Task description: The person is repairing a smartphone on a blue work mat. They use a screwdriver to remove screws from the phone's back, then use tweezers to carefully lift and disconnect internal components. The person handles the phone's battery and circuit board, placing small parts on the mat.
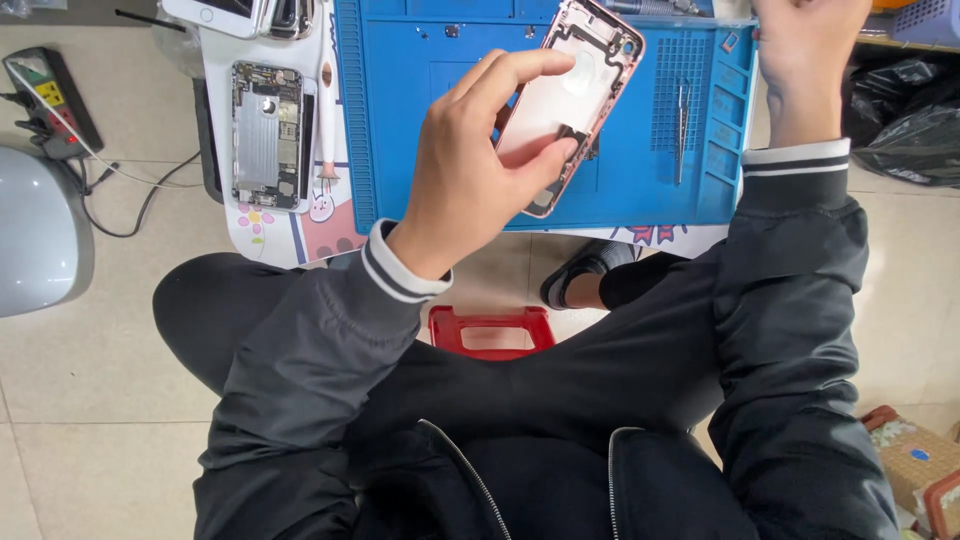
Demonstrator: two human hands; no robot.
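Grey tiled floor (90,400) showed at the left, where an opened phone body (267,136) lay on the tabletop (225,60). The left hand (470,170) gripped a rose-gold phone housing (570,95) between thumb and fingers (520,70), holding it above the blue repair mat (420,120). Tweezers (681,130) lay on the mat further right. The right hand (805,55) reached beyond the mat's far corner; whether its fingers held anything could not be told.

- The left hand (470,165) is gripping a pink phone housing (570,95) above the blue mat (420,120).
- The right hand (805,50) is reaching far over the desk (310,235).
- Tweezers (681,130) are lying on the mat.
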